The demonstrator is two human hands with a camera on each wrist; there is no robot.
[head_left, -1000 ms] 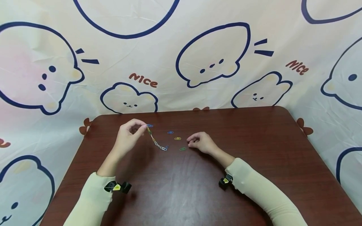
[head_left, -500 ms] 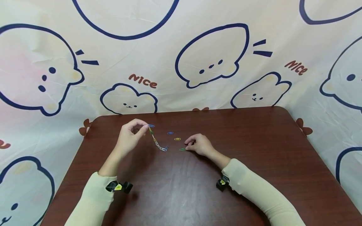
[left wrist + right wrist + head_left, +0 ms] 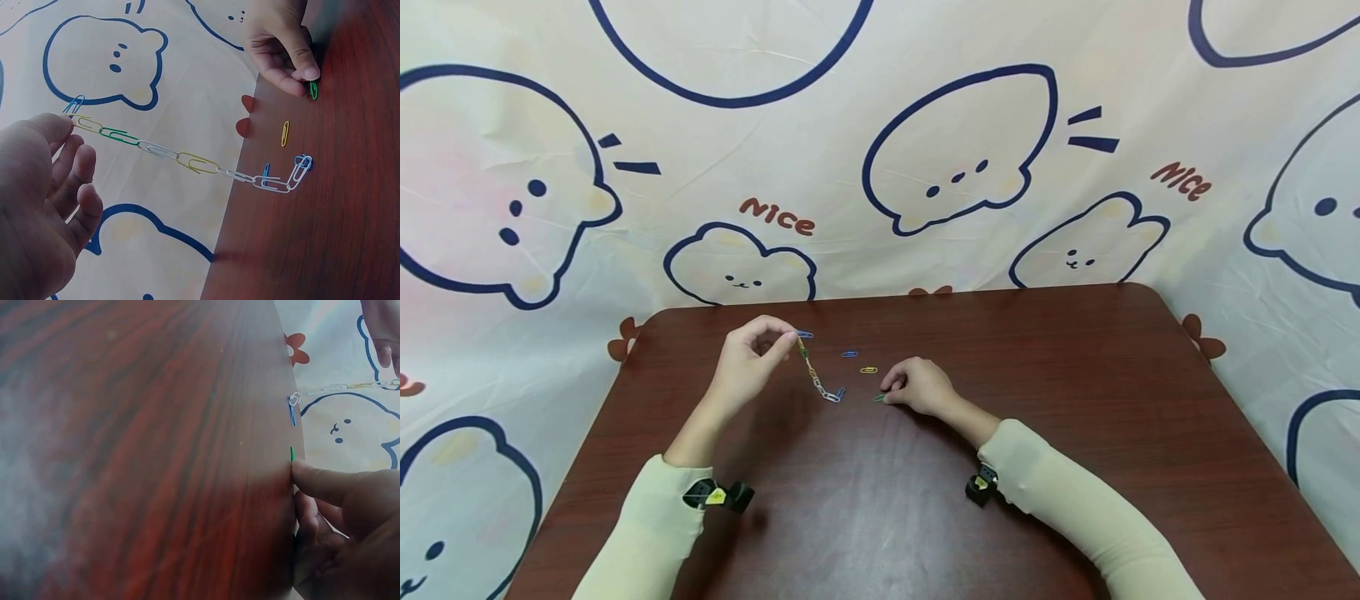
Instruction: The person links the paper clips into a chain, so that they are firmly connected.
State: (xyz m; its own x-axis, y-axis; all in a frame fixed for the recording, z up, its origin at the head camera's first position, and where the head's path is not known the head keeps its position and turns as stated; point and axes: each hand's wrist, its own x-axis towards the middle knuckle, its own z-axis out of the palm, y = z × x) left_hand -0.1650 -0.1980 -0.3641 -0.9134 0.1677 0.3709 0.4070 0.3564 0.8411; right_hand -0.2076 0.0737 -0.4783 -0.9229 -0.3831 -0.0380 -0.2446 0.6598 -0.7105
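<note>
Thumb and index finger of the left hand [image 3: 743, 360] pinch one end of a paperclip chain [image 3: 197, 164], the other fingers loosely bent; the chain slopes down to the bench [image 3: 880, 508]. The right hand [image 3: 927, 388] has thumb and fingers closed on one end of a green paperclip [image 3: 314, 91], near a loose yellow paperclip [image 3: 285, 134]

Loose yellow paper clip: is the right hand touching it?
No, the right hand touches a green clip; the loose yellow clip lies apart.
</note>
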